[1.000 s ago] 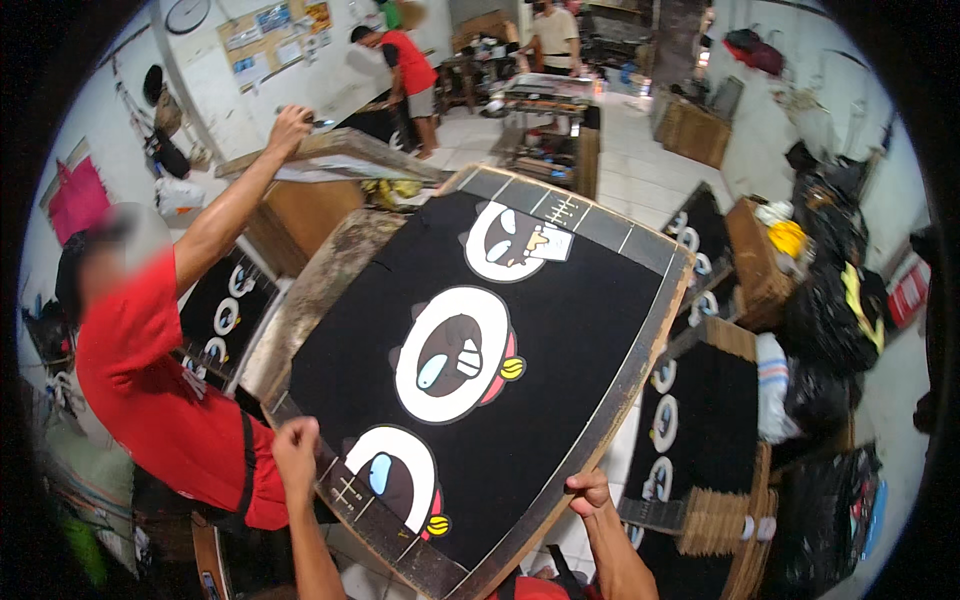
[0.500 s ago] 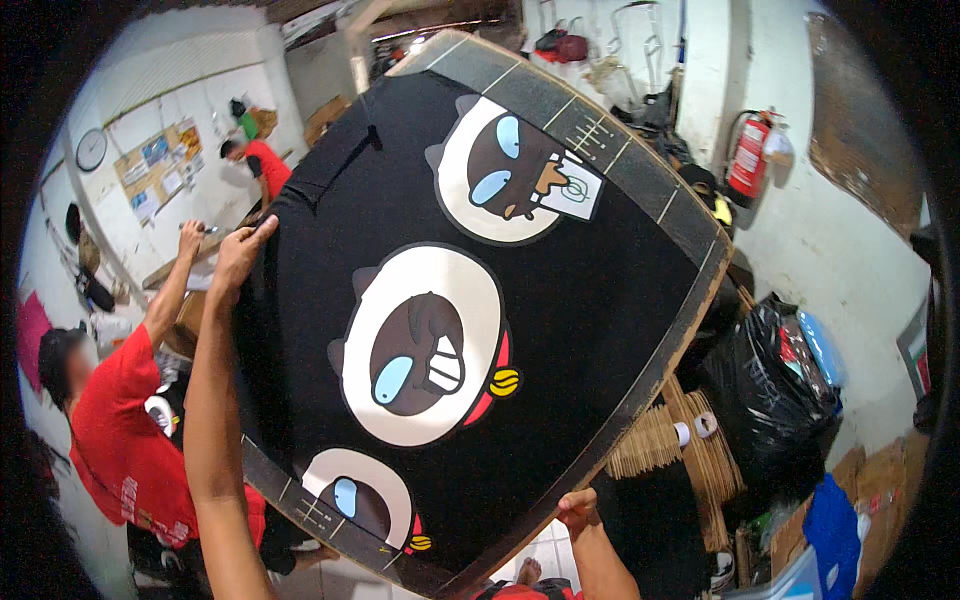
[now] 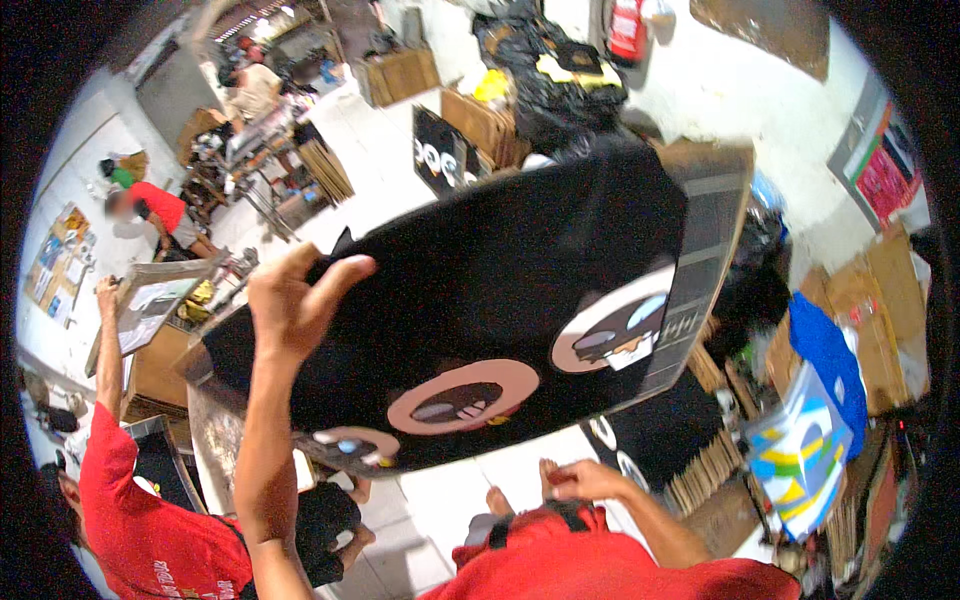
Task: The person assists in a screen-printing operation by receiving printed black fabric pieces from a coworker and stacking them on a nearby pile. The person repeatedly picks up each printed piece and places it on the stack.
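Observation:
A large wooden board (image 3: 480,270) covered with black fabric hangs tilted in front of me. The fabric carries a row of printed cartoon faces, among them a round face (image 3: 462,396) in the middle and another face (image 3: 614,325) toward the right. A strip with pale marks (image 3: 712,215) shows along the board's right end. My left hand (image 3: 292,300) grips the far left edge, thumb over the fabric. Below the near edge, my right hand (image 3: 590,481) is apart from the board, fingers loosely extended and holding nothing visible.
At the left, a co-worker in a red shirt (image 3: 165,525) raises an arm to a framed panel (image 3: 150,300). Another person (image 3: 160,210) bends farther back. Black plastic bags (image 3: 545,85), stacked boards (image 3: 705,470), cardboard (image 3: 870,320) and a printed plastic bag (image 3: 805,450) stand around the right side.
The board has tipped from facing me to a flatter slant, and its printed faces look foreshortened. My right hand has let go of its near edge; my left still grips it. The view has shifted downward.

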`<state>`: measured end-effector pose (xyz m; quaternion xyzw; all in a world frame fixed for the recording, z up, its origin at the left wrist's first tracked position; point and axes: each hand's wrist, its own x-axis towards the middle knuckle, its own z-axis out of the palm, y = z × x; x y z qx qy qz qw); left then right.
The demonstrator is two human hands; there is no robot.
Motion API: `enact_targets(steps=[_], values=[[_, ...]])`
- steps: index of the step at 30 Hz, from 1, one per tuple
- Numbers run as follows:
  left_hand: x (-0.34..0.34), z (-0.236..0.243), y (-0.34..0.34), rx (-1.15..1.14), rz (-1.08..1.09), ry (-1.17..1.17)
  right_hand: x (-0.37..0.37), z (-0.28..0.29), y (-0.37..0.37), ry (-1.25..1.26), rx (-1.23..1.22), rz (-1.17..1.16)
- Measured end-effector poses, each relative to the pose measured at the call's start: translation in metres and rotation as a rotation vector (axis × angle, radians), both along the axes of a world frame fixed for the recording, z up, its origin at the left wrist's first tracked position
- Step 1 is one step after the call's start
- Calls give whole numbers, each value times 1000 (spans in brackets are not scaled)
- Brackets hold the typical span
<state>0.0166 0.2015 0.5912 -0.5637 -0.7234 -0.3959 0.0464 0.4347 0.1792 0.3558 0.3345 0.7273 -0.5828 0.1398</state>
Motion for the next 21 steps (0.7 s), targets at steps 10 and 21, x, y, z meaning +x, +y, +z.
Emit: enact_targets(steps=[10, 21], values=[[114, -174, -13, 96, -624, 361, -82, 117, 28, 165, 988, -137], [123, -311, -52, -256, -452, 42, -82, -106, 38, -139, 666, 56]])
